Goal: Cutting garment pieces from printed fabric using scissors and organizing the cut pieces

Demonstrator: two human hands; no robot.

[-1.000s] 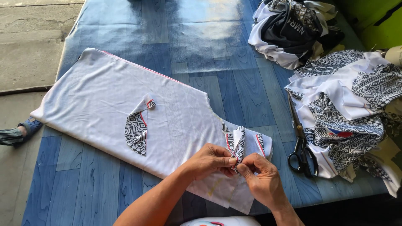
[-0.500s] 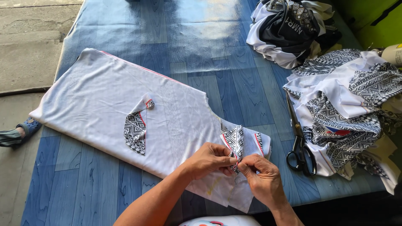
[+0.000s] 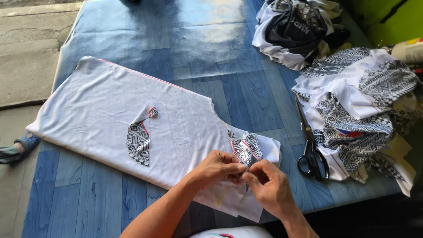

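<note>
Two hands are pinched together on the same spot: the left hand [image 3: 218,167] and the right hand [image 3: 266,187] both grasp a small patterned fabric piece [image 3: 245,149] at the near edge of the white cloth panel [image 3: 101,110], which is spread flat on the blue table [image 3: 185,39]. The grip is held by the fingertips only, so the small piece could be let slip out of line with the panel's edge, or the panel could be dragged and creased if it is tugged. Part of the panel hangs past the table's near edge below the hands, and its weight could pull the work off.

Left of the hands on the panel, a second patterned piece [image 3: 139,139] lies loose and could be shifted if the cloth is drawn. Right of the panel, black-handled scissors [image 3: 310,152] lie just beside a heap of patterned cloth [image 3: 357,105]. Beyond that heap, a dark-and-white bundle [image 3: 295,28] is piled at the table's far corner. Left of the table, a sandalled foot [image 3: 20,147] is seen on the floor.
</note>
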